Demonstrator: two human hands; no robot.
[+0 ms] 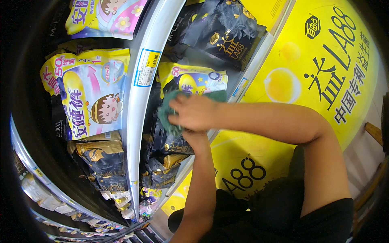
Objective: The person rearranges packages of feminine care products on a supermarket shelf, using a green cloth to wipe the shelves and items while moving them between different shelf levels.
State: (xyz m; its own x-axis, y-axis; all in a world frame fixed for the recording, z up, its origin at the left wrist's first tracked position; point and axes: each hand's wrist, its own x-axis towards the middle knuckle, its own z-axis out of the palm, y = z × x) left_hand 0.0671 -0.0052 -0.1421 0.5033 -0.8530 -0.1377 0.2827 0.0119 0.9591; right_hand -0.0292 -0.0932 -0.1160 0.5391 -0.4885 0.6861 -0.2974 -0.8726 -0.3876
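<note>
My right hand [194,112] reaches in from the right with its fingers curled on a dark green cloth [166,117]. Another green part, at the wrist's far side, lies over a yellow and purple soft pack [206,79]. My left hand [194,136] comes up from below and meets the right one; its fingers are mostly hidden by the right hand and the cloth, so its hold cannot be told. Both hands are over a lower shelf, between the white shelf edge and the outer rail. Just below the cloth is a black pack with gold print [179,144].
A white curved shelf edge [135,112] with a price tag [148,68] runs left of the hands. Soft packs [103,91] fill the shelf beyond. Black packs [231,39] lie above. A yellow printed panel [304,60] stands at the right, with tiled floor [360,142] beside it.
</note>
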